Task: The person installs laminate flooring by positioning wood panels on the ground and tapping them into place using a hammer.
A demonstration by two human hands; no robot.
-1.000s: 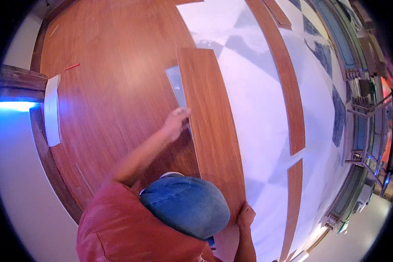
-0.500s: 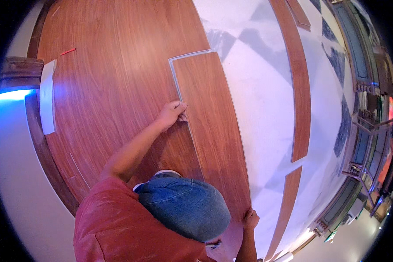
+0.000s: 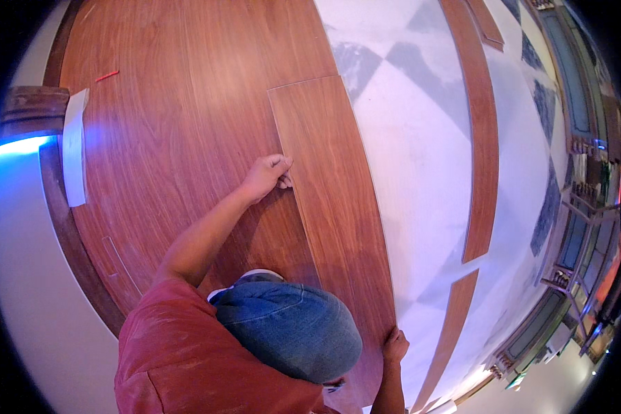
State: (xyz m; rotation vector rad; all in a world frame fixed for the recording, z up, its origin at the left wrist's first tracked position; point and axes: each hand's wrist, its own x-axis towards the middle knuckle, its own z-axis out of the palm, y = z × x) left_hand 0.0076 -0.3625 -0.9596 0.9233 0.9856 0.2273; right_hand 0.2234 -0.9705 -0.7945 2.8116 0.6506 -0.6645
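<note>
A long reddish-brown wood-look floor plank [image 3: 334, 186] lies in front of me, its far end and left side up against the laid floor planks [image 3: 179, 90]. My left hand [image 3: 269, 176] is closed at its left edge, thumb on top and fingers curled, with a shadow under the hand and edge. Nearer to me, my right hand [image 3: 395, 345] grips the opposite long edge. Part of the plank's near end is hidden beside my bent knee in blue jeans [image 3: 290, 331].
A white and dark checkered underfloor [image 3: 414, 159] stretches to the right, with loose plank strips [image 3: 481, 152] on it. A red stick-like thing [image 3: 107, 76] lies at the far left, near a white strip [image 3: 74, 148] by the wall. Furniture [image 3: 576, 234] stands along the right.
The plank has moved away from me and to the left, closing the pale gap at its far end and upper left side. Both hands keep their places on its edges.
</note>
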